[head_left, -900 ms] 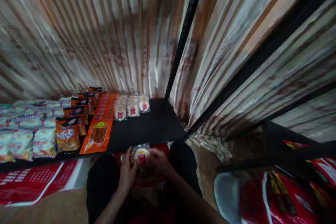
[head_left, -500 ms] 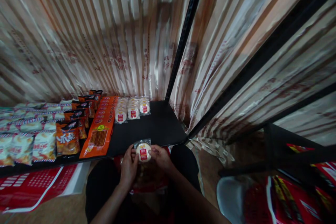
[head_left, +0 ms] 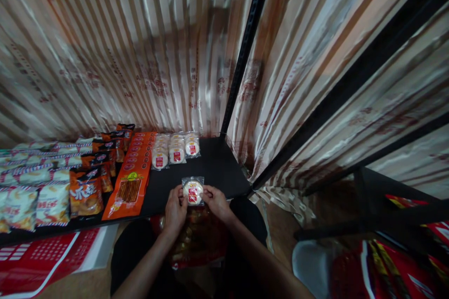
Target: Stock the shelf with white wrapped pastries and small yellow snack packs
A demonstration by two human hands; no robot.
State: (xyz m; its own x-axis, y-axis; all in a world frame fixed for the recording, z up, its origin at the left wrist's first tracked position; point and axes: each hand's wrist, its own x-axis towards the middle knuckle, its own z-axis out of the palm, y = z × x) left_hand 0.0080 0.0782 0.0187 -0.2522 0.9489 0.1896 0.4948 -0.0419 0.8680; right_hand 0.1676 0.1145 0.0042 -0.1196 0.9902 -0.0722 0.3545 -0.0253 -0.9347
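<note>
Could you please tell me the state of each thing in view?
Left hand: gripping held packet
Right hand: pinching held packet
Held packet: label showing
Round packets: grouped in three rows
Long orange packet: lying flat
Orange bags: lined up
White bags: in rows
Shelf: partly stocked

Bags [head_left: 52,203] left of shelved crackers [head_left: 177,154]

Left hand [head_left: 176,207] and right hand [head_left: 216,202] held wrapped round snack [head_left: 192,192] by opposite edges at shelf [head_left: 206,173] front.
</note>
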